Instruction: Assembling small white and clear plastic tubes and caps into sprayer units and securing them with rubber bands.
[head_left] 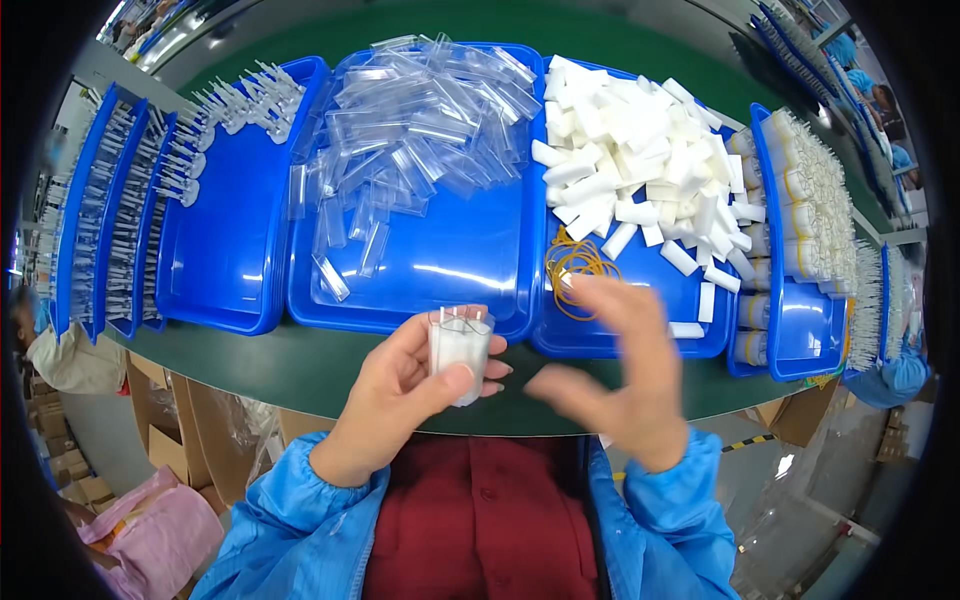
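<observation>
1. Left hand (395, 385): fingers clamped around the white-and-clear bundle (458, 345), over the surface (265, 362); probably light, slick-sided, squeezable; best gripped round its middle.
2. Right hand (635, 390): blurred, thumb and index apart, near yellow bands (583, 272).
3. Beyond: loose white pieces (640, 150), blue tray (563, 335).

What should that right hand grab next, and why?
Probably one of the yellow rubber bands: the blurred right hand is close by them, the left hand holds a white bundle, and bundles farther right show yellow rings.
</observation>
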